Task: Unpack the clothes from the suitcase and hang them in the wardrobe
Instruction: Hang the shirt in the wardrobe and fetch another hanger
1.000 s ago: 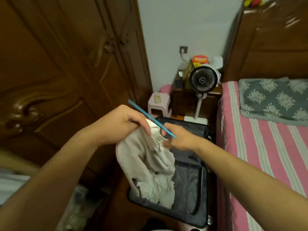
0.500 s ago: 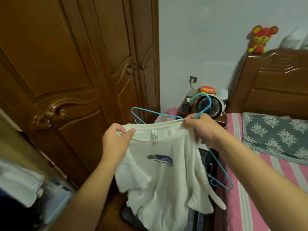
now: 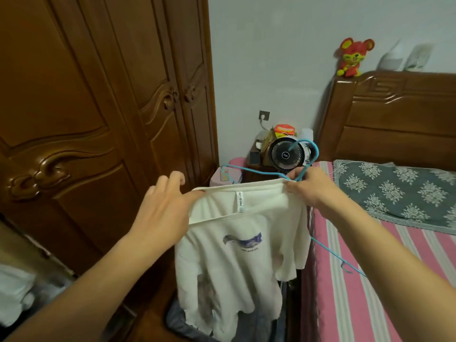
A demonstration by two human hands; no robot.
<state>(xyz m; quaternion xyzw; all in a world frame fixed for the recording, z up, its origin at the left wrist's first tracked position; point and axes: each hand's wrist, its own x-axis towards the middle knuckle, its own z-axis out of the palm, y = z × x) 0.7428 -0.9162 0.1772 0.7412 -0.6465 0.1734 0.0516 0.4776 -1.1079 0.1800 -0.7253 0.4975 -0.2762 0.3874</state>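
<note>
one white t-shirt (image 3: 234, 248): left hand (image 3: 167, 208) apparently thumb-pinches its collar, right hand (image 3: 311, 186) grips collar and one blue hanger (image 3: 306, 166).

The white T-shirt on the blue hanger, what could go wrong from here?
The blue hanger lies only partly in the neckline of the white T-shirt, one end poking out low by the bed; the shirt may slip off. The left hand pinches only the collar edge, so it could drop toward the suitcase.
</note>
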